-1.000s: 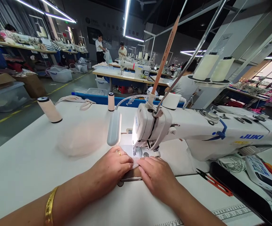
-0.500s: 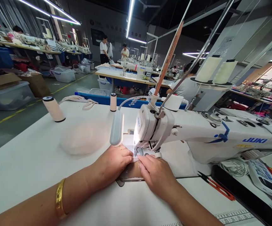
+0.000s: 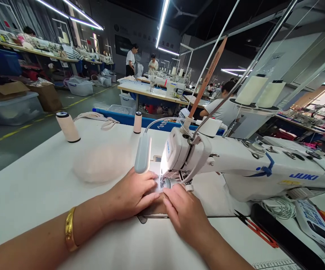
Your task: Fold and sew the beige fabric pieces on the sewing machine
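Observation:
My left hand (image 3: 134, 193) lies on a small piece of pale fabric (image 3: 160, 190) at the left of the presser foot (image 3: 166, 182), its fingers laid flat and its thumb stretched toward the right. Close to the foot on the other side, my right hand (image 3: 183, 210) has its thumb and fingertips pressed together on the near edge of the same fabric. Both sets of fingertips are near the needle area of the white sewing machine (image 3: 230, 157). Much of the fabric is hidden under my hands. A lit lamp (image 3: 143, 153) hangs just above my left fingers.
Thread cones (image 3: 68, 127) and a smaller spool (image 3: 137, 122) stand at the table's back. Sheer pale fabric (image 3: 102, 163) lies left. On the right are orange-handled thread snips (image 3: 259, 230), a black elongated object (image 3: 286, 236), a coiled cable (image 3: 279, 207) and a ruler (image 3: 275, 264).
My left hand has shifted slightly back from the foot, its fingers and thumb now farther apart. My right hand stays by the foot. The view has turned slightly left.

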`<action>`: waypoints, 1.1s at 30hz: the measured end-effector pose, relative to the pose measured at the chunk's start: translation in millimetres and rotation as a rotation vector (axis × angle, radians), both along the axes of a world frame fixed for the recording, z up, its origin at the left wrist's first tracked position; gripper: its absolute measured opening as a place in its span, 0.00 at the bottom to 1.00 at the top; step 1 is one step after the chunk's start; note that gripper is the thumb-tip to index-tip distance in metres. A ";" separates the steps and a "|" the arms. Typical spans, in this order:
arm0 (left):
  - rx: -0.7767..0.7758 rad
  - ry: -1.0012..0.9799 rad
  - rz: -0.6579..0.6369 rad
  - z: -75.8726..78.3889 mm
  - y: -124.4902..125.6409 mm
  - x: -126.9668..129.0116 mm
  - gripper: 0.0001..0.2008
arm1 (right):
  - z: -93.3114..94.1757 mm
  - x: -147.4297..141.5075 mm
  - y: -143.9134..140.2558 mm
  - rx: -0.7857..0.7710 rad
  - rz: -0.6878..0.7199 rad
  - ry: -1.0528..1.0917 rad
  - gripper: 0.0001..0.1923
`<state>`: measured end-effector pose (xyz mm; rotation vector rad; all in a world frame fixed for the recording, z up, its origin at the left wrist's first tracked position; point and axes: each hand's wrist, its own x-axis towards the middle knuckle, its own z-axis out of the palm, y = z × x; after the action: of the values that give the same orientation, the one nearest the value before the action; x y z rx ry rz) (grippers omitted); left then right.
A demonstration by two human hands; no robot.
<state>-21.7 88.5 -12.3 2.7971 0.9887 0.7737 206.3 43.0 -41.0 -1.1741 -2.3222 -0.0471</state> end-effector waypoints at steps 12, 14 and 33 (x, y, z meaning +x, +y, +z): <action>0.013 -0.031 -0.010 -6.6 7.3 -7.2 0.13 | 17.9 19.6 1.8 0.012 0.059 0.012 0.10; 0.022 -0.018 0.000 -9.4 7.8 -8.5 0.13 | 18.0 18.2 2.0 -0.054 0.157 -0.074 0.08; -0.043 -0.020 -0.138 -3.2 -20.1 8.7 0.13 | 26.7 41.5 9.6 0.162 -0.107 -0.049 0.12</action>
<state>-13.0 68.4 -15.5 2.7789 0.7899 0.7521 247.8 52.6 -14.4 -1.2252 -2.2475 -0.3001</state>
